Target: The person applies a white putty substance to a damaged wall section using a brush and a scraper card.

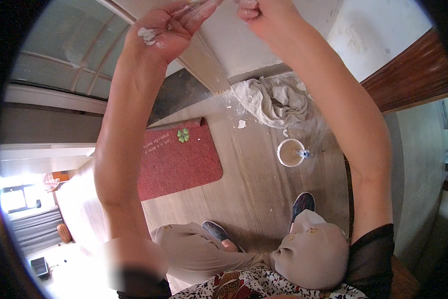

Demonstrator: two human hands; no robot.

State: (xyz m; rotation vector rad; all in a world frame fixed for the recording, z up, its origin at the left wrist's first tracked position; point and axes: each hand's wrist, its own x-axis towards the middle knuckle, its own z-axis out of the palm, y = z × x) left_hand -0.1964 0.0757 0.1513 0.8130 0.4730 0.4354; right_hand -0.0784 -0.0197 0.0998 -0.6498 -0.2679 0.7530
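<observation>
Both my arms are raised, and my hands meet the upper edge of the picture, which cuts them off. My left hand (171, 27) is turned palm up, its fingers stretched toward the right hand. White paste smears its palm and wrist. Beside it my right hand (266, 14) has its fingers curled closed; what they hold, if anything, is beyond the edge. Both hands are in front of a pale wall (234, 42). Below, a white tub (279, 153) stands on the floor, with pale stuff inside and a blue-and-white handle (303, 154) at its rim.
A crumpled, dusty cloth (276, 102) lies at the wall's foot, with white flakes (242, 124) around it. A red mat (181, 164) with a clover print lies left, near a glazed door (69, 55). Dark brown wood (413, 74) juts in at right. My shoes (303, 203) are on the wooden floor (244, 184).
</observation>
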